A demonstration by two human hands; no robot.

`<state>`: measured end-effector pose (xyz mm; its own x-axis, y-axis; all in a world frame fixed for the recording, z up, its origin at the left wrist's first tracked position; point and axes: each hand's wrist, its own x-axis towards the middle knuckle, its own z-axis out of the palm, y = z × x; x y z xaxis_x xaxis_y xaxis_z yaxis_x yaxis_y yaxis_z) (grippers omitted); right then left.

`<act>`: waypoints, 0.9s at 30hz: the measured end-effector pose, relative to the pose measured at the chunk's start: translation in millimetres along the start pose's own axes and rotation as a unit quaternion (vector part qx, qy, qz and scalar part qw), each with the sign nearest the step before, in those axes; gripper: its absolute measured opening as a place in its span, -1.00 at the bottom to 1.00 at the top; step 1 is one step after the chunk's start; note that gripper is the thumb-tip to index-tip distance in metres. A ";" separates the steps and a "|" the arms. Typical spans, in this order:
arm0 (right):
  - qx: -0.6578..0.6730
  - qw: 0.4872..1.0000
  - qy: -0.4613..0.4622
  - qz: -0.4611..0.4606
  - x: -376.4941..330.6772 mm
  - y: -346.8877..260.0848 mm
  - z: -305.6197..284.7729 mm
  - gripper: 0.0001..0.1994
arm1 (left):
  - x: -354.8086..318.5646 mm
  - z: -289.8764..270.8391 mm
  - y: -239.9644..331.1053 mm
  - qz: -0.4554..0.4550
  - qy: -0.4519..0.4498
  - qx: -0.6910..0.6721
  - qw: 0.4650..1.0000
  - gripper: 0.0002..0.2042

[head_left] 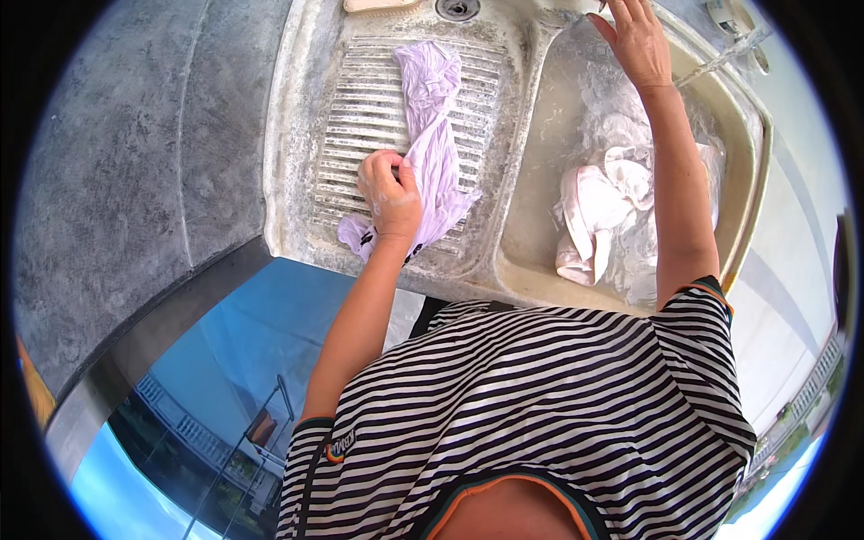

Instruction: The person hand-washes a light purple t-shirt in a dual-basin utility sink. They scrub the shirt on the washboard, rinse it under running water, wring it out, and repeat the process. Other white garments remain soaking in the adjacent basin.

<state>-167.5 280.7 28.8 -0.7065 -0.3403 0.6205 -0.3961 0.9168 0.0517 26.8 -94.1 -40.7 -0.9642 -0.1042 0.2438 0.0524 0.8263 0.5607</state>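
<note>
A wet, twisted lilac garment (434,153) with dark marks at its near end lies along the ribbed washboard (355,117) on the left side of the sink. My left hand (391,200), wet, rests at the garment's left edge with fingers curled inward. Whether cloth is pinched under those fingers is hidden. My right hand (641,40) is stretched over the far end of the right basin, thumb apart from the fingers, its fingertips partly cut off by the frame. Below that forearm, a pale pinkish-white garment (598,202) sits in water in the basin (531,216).
Beyond the washboard are a scrubbing brush (382,5) and a round drain (457,9). A tap (733,20) at the far right pours a thin stream of water (720,59) into the basin. Grey counter (117,144) extends left of the sink.
</note>
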 end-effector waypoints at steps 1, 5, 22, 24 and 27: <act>0.045 0.998 -0.031 -0.015 3.9 3.3 5.9 -0.67 | 0.6 0.0 1.9 0.001 0.004 0.000 1.000 -0.87; 0.176 0.978 -0.049 0.100 13.5 18.3 20.2 -0.79 | -0.6 -3.2 2.3 -0.005 0.007 0.005 1.000 -0.87; 0.536 0.351 0.148 0.753 -222.8 -77.8 122.1 -0.75 | 1.7 -6.1 11.0 0.007 -0.002 0.025 1.000 -0.89; 0.653 0.232 0.154 0.704 -225.4 -69.1 128.5 -0.74 | 1.7 -0.5 6.7 -0.003 -0.018 0.018 1.000 -0.89; 0.909 -0.004 0.073 0.411 -145.0 -115.4 69.8 -0.71 | -0.3 -5.4 3.5 -0.003 -0.009 0.035 0.999 -0.90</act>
<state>-60.3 209.6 -121.7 -0.9500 -0.2595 -0.1734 0.2649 -0.9642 -0.0085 28.7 -94.2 -34.5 -0.9692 -0.0991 0.2256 0.0296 0.8621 0.5058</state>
